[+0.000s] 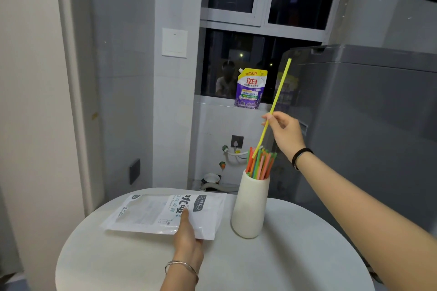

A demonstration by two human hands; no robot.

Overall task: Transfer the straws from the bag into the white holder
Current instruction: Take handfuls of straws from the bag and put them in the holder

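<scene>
1. The right hand (285,131) is raised above the white holder (250,208) and pinches a long yellow straw (274,104) between thumb and fingertips, at a point below the straw's middle.
2. The yellow straw is tilted, its upper end leaning to the right. Its lower end is at the holder's mouth, among the tops of the straws already there.
3. A bundle of coloured straws (261,164), orange, green and pink, stands in the holder and fans out above its rim.
4. The holder is a tall white vase that stands upright on the round white table (295,255), just to the right of the bag.
5. The bag (153,212), a white plastic pouch with printed lettering, lies flat on the table.
6. The left hand (188,235) grips the bag's near edge, thumb on top and fingers hidden beneath it.
7. A black band (301,156) circles the right wrist, and a silver bangle (182,266) the left.
8. A purple detergent pouch (251,88) stands on the window sill behind, and a grey washing machine (366,113) is to the right.
</scene>
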